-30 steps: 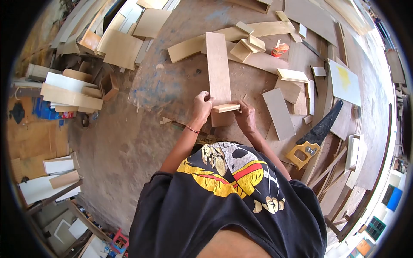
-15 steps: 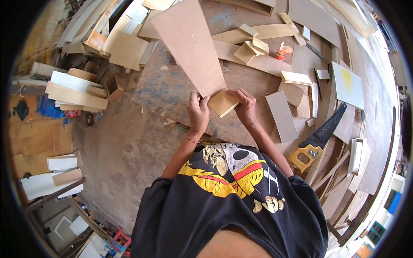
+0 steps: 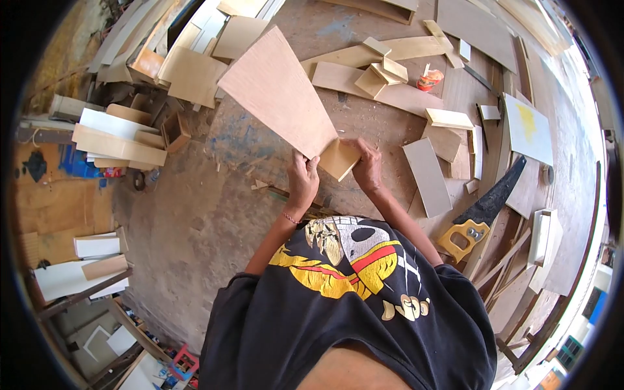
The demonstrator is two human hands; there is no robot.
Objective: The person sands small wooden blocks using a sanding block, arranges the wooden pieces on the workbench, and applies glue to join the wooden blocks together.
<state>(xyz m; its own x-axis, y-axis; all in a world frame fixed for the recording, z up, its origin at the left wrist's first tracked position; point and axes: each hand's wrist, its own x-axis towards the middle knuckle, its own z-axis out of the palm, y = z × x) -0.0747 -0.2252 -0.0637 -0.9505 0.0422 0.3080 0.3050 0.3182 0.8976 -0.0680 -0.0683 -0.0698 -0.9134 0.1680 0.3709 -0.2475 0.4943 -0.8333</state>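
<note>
Here, left fingers (image 3: 313, 165) are pinching the board (image 3: 279, 91) near its small block (image 3: 340, 159), right fingers (image 3: 368, 151) clamping the block; the stiff, light-looking board is sticking out, wanting support at that joint

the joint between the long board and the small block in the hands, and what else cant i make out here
Head view:
- joint of long board and small block: partly covered by fingers, too small to judge
- right fingertips: partly hidden behind the block
- pale box: cut off by the top edge
- red cup's label: too small
</note>
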